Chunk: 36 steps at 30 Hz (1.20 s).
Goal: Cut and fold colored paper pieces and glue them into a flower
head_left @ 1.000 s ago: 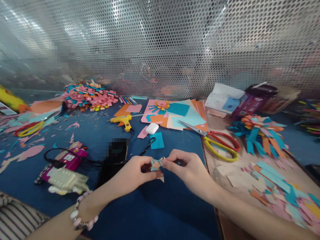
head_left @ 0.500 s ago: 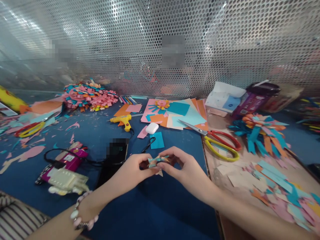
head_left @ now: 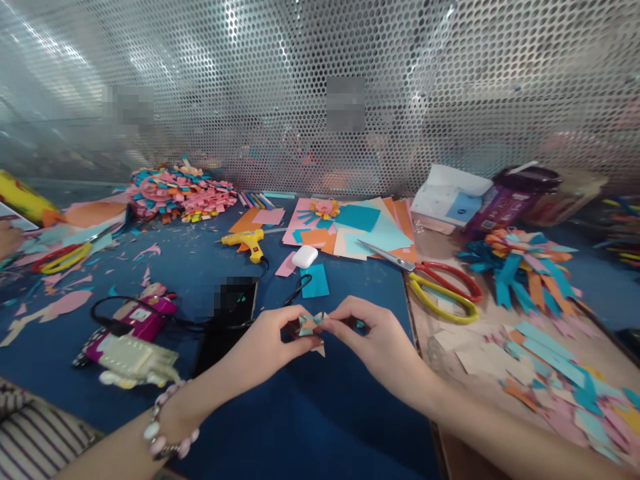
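Right hand [head_left: 367,327] has drawn back to the edge of the folded paper [head_left: 307,325]. Left hand [head_left: 273,339] and right both pinch it, near side of blue square [head_left: 318,283]. Apparently shaping; calls for light, steady fingers.

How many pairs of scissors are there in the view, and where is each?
2: one pair of scissors lies at left among paper scraps; the other pair lies right of centre, partly over paper sheets. Others may be hidden.

Scissors [head_left: 411,267] — two pairs; yellow glue gun [head_left: 250,238] — one
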Each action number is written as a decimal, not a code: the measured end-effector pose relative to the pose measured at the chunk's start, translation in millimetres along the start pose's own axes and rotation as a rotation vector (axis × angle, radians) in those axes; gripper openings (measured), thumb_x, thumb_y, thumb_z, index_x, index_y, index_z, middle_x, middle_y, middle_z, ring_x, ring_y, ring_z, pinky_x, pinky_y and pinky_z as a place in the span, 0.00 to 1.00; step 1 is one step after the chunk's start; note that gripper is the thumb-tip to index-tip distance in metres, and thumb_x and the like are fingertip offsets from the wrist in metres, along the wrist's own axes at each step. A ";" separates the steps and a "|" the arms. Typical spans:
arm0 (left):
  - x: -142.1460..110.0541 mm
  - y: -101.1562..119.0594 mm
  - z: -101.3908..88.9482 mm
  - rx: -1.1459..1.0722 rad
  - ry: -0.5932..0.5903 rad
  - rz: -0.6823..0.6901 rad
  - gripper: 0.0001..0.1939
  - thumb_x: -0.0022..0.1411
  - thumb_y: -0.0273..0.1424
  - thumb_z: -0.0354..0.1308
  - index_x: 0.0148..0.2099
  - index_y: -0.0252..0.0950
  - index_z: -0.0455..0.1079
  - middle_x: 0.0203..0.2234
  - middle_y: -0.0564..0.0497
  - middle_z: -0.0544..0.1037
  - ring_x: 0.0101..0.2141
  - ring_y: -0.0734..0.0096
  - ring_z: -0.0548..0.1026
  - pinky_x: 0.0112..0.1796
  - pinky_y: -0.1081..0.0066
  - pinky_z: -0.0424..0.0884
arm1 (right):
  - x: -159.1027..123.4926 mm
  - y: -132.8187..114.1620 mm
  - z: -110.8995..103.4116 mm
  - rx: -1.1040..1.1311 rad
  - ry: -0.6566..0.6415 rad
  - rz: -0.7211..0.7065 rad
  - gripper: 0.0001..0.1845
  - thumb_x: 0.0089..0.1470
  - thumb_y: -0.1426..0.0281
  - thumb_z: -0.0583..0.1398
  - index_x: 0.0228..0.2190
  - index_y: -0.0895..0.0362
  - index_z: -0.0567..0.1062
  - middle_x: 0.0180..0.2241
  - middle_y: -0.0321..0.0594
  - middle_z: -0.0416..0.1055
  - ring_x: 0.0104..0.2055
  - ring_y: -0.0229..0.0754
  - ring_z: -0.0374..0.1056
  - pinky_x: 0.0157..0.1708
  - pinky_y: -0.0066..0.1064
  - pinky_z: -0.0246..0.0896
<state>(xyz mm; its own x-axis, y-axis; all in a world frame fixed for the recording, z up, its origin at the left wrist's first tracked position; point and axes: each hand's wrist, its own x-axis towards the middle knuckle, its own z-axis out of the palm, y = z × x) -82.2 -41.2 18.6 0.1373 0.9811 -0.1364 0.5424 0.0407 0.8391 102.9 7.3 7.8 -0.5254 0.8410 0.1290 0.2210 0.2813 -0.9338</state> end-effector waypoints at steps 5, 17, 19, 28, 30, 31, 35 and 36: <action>2.1 -3.0 -3.3 -0.264 -0.033 -0.052 0.11 0.56 0.38 0.61 0.36 0.36 0.69 0.32 0.51 0.79 0.36 0.65 0.77 0.41 0.67 0.70 | -0.1 4.5 3.1 0.043 0.005 -0.030 0.12 0.51 0.66 0.65 0.39 0.54 0.75 0.37 0.37 0.72 0.36 0.38 0.68 0.34 0.28 0.63; -4.7 -6.3 7.8 0.189 0.169 0.235 0.17 0.56 0.32 0.61 0.48 0.39 0.69 0.44 0.48 0.76 0.44 0.64 0.73 0.46 0.65 0.69 | 2.8 4.2 2.7 -0.280 -0.103 -0.131 0.10 0.51 0.81 0.56 0.32 0.58 0.75 0.34 0.41 0.72 0.35 0.38 0.69 0.35 0.27 0.62; -4.3 -8.1 8.9 0.213 0.171 0.246 0.10 0.56 0.30 0.60 0.43 0.38 0.71 0.38 0.50 0.77 0.41 0.66 0.74 0.43 0.67 0.69 | 5.2 -0.1 1.7 -0.391 -0.194 -0.065 0.09 0.49 0.81 0.57 0.30 0.59 0.76 0.32 0.41 0.73 0.32 0.38 0.68 0.32 0.26 0.60; -6.0 5.5 -1.8 0.114 0.216 0.092 0.07 0.58 0.36 0.60 0.32 0.37 0.73 0.28 0.54 0.79 0.31 0.71 0.76 0.34 0.72 0.69 | 123.6 -63.3 -23.2 -0.710 -0.464 -0.184 0.11 0.54 0.74 0.55 0.25 0.62 0.76 0.24 0.40 0.72 0.26 0.35 0.64 0.26 0.25 0.54; -8.3 6.3 -4.7 0.052 0.224 0.151 0.08 0.58 0.36 0.60 0.31 0.37 0.73 0.27 0.54 0.79 0.30 0.72 0.76 0.33 0.74 0.69 | 158.8 -56.1 0.0 -0.819 -0.253 -0.238 0.13 0.55 0.73 0.54 0.24 0.64 0.75 0.25 0.44 0.72 0.28 0.37 0.65 0.28 0.26 0.55; -9.6 5.6 -5.9 0.017 0.226 0.200 0.07 0.58 0.36 0.61 0.32 0.37 0.73 0.27 0.54 0.79 0.30 0.72 0.76 0.33 0.74 0.69 | 172.4 -49.1 14.4 -0.830 -0.236 -0.295 0.15 0.56 0.72 0.54 0.23 0.64 0.74 0.25 0.45 0.72 0.29 0.37 0.66 0.29 0.26 0.55; -13.4 -1.3 -6.8 -0.081 0.181 0.431 0.02 0.58 0.29 0.62 0.33 0.36 0.73 0.28 0.52 0.79 0.30 0.74 0.76 0.32 0.76 0.70 | 199.4 -18.3 69.8 -0.775 -0.159 -0.326 0.26 0.60 0.60 0.47 0.26 0.66 0.75 0.28 0.41 0.73 0.36 0.38 0.70 0.33 0.24 0.57; -13.7 -2.9 -6.2 -0.089 0.172 0.457 0.01 0.57 0.28 0.62 0.34 0.36 0.73 0.28 0.52 0.79 0.29 0.74 0.76 0.32 0.76 0.70 | 201.9 -12.8 81.0 -0.753 -0.084 -0.316 0.29 0.60 0.59 0.45 0.29 0.67 0.75 0.30 0.42 0.73 0.38 0.38 0.70 0.36 0.25 0.58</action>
<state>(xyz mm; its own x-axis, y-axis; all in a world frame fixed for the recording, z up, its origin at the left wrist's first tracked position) -90.8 -53.6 21.4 0.2019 0.9192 0.3382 0.3848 -0.3920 0.8356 -72.6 136.1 18.8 -0.7086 0.6411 0.2948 0.5290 0.7592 -0.3793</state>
